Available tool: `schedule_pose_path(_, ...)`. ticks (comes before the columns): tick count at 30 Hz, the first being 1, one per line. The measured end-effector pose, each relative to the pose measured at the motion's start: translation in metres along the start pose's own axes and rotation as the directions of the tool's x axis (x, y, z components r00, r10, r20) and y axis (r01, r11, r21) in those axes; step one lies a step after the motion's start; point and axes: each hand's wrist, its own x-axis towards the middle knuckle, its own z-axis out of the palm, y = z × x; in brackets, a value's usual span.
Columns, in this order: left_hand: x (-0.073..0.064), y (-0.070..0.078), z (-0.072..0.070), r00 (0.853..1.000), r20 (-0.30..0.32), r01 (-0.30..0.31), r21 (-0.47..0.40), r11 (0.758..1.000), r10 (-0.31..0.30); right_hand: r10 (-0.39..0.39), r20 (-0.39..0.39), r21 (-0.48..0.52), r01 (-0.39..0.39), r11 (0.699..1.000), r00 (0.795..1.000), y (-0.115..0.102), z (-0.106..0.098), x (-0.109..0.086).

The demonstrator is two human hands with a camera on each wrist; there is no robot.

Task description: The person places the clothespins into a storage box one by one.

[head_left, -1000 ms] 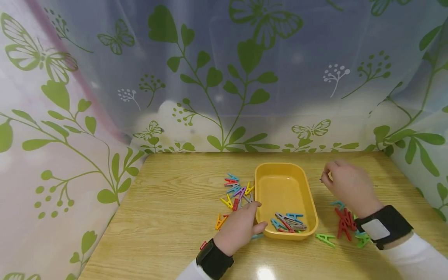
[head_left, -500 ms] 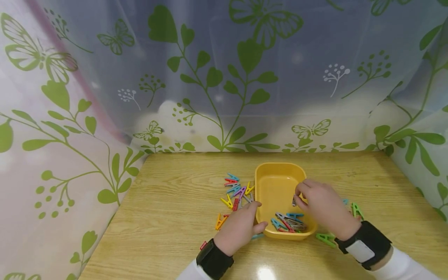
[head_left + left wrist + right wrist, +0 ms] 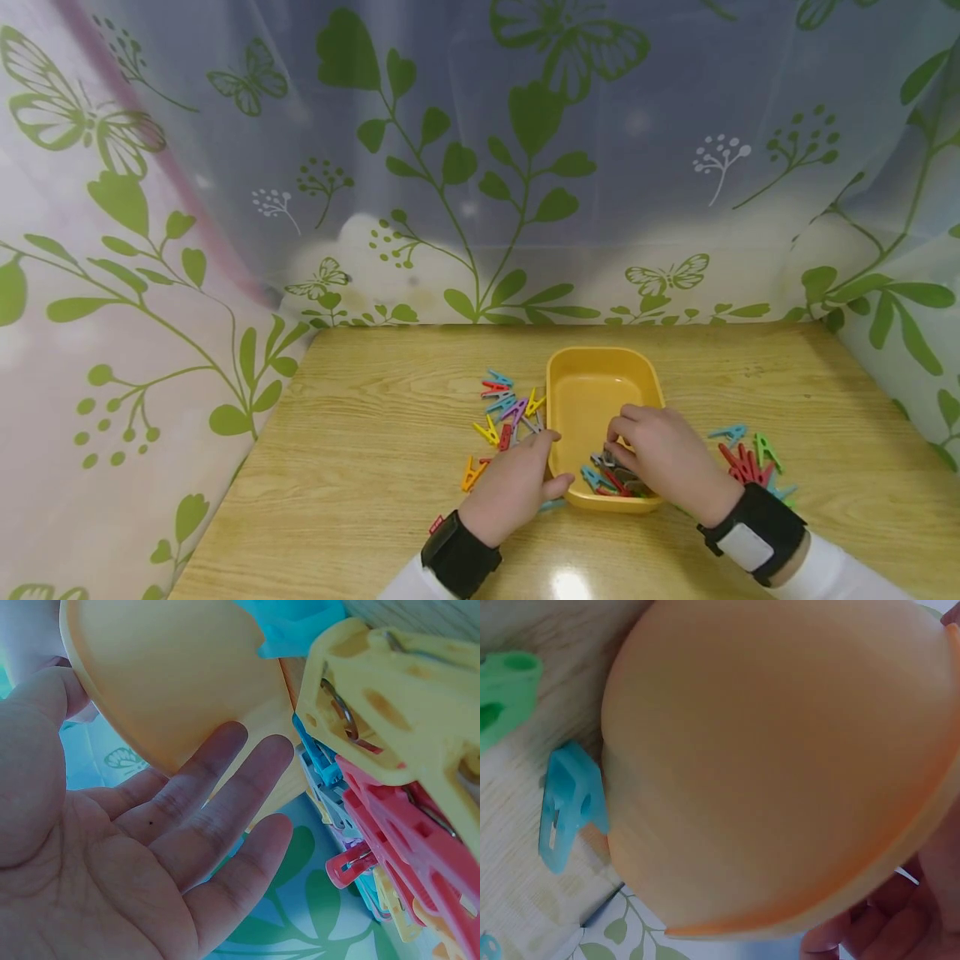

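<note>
A yellow plastic tray (image 3: 592, 400) sits on the table, with several blue, grey and red clothespins (image 3: 596, 480) at its near end. My right hand (image 3: 667, 458) reaches over its right rim. Thumb and fingertips pinch a small grey clothespin low over the pile, mostly hidden by the fingers. In the right wrist view the tray's outer wall (image 3: 765, 765) covers most of the scene and hides the pinch. My left hand (image 3: 510, 487) rests at the tray's left side, its fingers (image 3: 217, 817) loosely extended along the outer wall and its thumb at the rim.
Several mixed clothespins (image 3: 513, 410) lie left of the tray, beside the left hand. To the right, red clothespins (image 3: 744, 464) lie with blue and green ones. A patterned curtain (image 3: 480, 167) hangs along the table's back edge (image 3: 420, 326).
My right hand has moved left from beyond the tray's right side to over its near end, carrying the grey clothespin and then lowering it. The left hand has stayed in place.
</note>
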Motion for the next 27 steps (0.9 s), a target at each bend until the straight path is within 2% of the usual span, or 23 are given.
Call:
schedule_pose_path(9,0.0,0.0,0.001,1.0,-0.001,0.002,0.001,1.0,-0.002,-0.005,-0.024,-0.043,0.004,0.999,1.0,0.007,0.0,-0.005)
schedule_pose_path(19,0.001,-0.001,0.001,1.0,0.0,-0.01,0.008,1.0,0.01,0.063,0.068,-0.092,-0.057,0.994,0.996,0.012,-0.004,-0.011)
schedule_pose_path(27,0.0,-0.001,0.002,1.0,-0.005,-0.013,0.011,1.0,0.013,0.087,0.137,-0.115,-0.071,0.991,0.987,0.01,-0.003,-0.012)
